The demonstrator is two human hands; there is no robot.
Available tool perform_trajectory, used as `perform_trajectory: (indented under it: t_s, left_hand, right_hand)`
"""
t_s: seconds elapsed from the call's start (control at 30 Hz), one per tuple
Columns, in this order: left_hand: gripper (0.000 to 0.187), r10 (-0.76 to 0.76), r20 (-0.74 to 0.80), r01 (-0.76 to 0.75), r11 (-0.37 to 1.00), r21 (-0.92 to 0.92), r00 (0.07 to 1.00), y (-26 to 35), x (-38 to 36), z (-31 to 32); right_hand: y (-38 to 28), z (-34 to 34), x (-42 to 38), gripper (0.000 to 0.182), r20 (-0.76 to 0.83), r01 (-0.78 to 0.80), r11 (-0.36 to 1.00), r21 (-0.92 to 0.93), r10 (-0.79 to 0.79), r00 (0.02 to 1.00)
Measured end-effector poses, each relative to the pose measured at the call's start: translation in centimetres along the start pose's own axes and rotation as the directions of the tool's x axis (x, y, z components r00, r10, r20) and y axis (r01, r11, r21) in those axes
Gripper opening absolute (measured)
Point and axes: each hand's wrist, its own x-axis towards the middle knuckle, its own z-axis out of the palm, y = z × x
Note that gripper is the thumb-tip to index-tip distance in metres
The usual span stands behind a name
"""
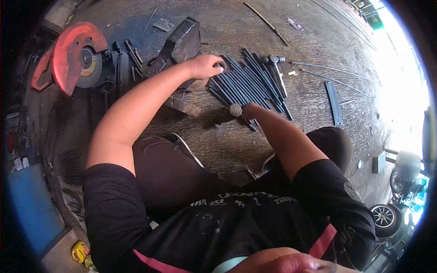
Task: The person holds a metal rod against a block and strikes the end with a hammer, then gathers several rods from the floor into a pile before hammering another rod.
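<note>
Many dark metal rods (248,84) lie side by side in a fanned pile on the floor in front of me. My left hand (209,67) is at their upper left ends, fingers curled in toward the thumb; I cannot tell what is between them. Over the near ends of the pile is my right hand (250,111), its fingers hidden from this angle. Right beside it shows a round, rough-faced end (235,109) of some object. A hammer (276,68) lies along the right side of the pile.
A red cut-off saw (73,59) with its disc stands at the left. A heavy dark metal block (180,43) sits beyond my left forearm. Flat dark bars (333,103) and thin rods (337,67) lie to the right. A motorcycle wheel (383,215) shows at lower right.
</note>
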Motion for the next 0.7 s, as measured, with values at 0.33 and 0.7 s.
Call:
perform_trajectory:
  t_s: [0.33,0.7]
  left_hand:
    - [0.034,-0.035,-0.067,0.032,0.999,-0.042,0.997,3.5,-1.9,-3.6]
    - [0.035,-0.068,0.008,0.066,0.984,0.164,0.998,5.7,0.2,1.9]
  right_hand:
    - [-3.7,-2.7,-8.5,0.038,-0.190,0.106,0.971,0.214,-0.065,0.980]
    - [-3.5,-3.4,-5.5,0.026,-0.112,0.163,0.981,-0.101,-0.174,0.978]
